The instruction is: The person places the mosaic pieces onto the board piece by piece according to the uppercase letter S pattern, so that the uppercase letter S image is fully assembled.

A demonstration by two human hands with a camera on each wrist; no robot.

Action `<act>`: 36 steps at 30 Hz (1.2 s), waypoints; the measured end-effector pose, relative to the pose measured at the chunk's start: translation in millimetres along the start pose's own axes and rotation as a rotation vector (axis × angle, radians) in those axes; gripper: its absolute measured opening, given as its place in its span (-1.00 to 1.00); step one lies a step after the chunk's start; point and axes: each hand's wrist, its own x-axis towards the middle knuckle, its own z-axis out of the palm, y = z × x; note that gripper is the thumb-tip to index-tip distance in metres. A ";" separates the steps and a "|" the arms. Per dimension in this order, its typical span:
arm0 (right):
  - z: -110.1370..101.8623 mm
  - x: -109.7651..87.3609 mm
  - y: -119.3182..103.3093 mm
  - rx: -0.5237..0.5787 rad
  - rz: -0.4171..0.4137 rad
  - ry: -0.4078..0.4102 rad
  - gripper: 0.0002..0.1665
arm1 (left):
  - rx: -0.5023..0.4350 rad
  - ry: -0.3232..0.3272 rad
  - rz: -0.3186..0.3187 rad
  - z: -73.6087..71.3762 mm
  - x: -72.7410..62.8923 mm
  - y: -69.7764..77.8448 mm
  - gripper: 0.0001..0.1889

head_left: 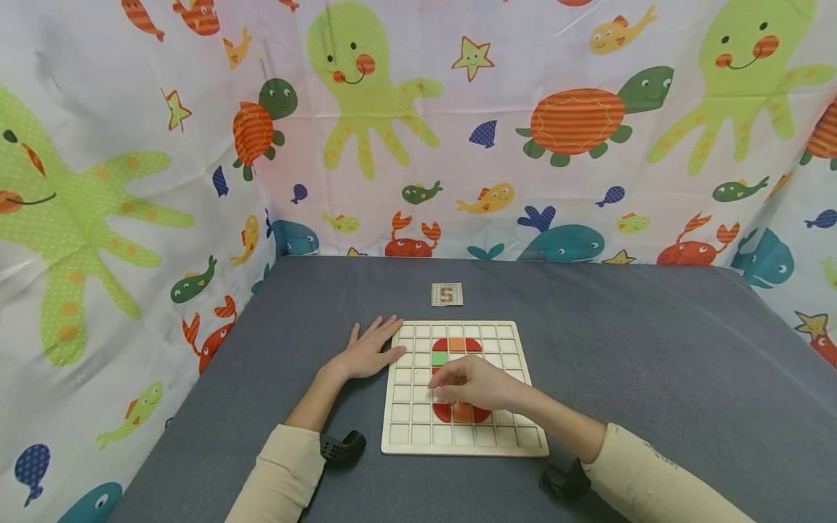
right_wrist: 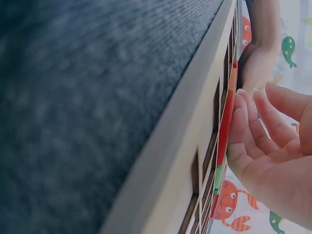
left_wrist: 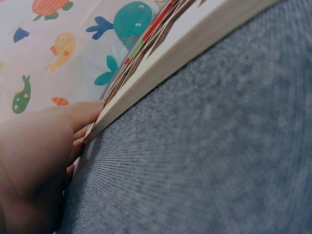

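A pale square grid board (head_left: 400,436) lies on the table. Red, orange and green tiles (head_left: 456,344) sit in its middle cells, partly hidden by my right hand. That right hand (head_left: 474,385) hovers close over the board's centre, fingers loosely bent. In the right wrist view, the thumb stands apart from the fingers (right_wrist: 263,131), with no tile between them. My left hand (head_left: 366,354) lies spread at the upper left corner, its thumb on the board's edge. From the left wrist, the thumb (left_wrist: 90,111) is seen touching the rim.
Beyond the board lies a small card (head_left: 447,294) with a gridded tile pattern. The table (head_left: 654,363) has a grey cloth and is backed by a curtain (head_left: 445,145) printed with sea animals. Dark wrist devices (head_left: 343,447) sit at both sleeves.
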 end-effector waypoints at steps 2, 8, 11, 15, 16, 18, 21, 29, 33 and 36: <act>-0.3 0.2 0.5 -0.008 0.006 0.005 -0.79 | 0.002 0.001 -0.002 -0.1 0.4 0.3 -0.32; -2.0 -0.1 1.2 -0.020 0.001 0.016 -0.79 | 0.010 0.002 -0.004 -0.5 1.3 1.3 -0.32; -4.7 -2.3 1.1 -0.018 -0.009 0.028 -0.78 | 0.009 0.003 -0.001 -1.1 1.2 2.1 -0.32; -10.4 -7.3 1.1 -0.005 -0.019 0.049 -0.75 | 0.011 0.008 0.002 -1.8 1.0 2.5 -0.32; -12.0 -8.6 1.6 0.005 -0.015 0.055 -0.74 | 0.012 0.008 0.003 -1.8 1.1 2.4 -0.32; -15.5 -11.3 2.7 0.040 0.000 0.062 -0.71 | 0.012 0.009 0.008 -2.0 0.9 2.0 -0.32; -20.9 -15.0 5.3 0.146 0.050 0.064 -0.65 | 0.007 0.008 0.015 -1.7 0.4 0.9 -0.32; -37.4 -19.7 14.4 0.519 0.143 0.058 -0.30 | -0.001 0.009 0.020 1.4 0.6 -1.7 -0.32; -48.7 -21.6 19.6 0.654 0.086 0.095 -0.23 | 0.010 0.010 0.013 3.0 1.1 -2.2 -0.32; -57.2 -23.6 24.2 0.661 0.016 0.118 -0.24 | 0.008 0.015 0.011 3.3 1.1 -1.8 -0.32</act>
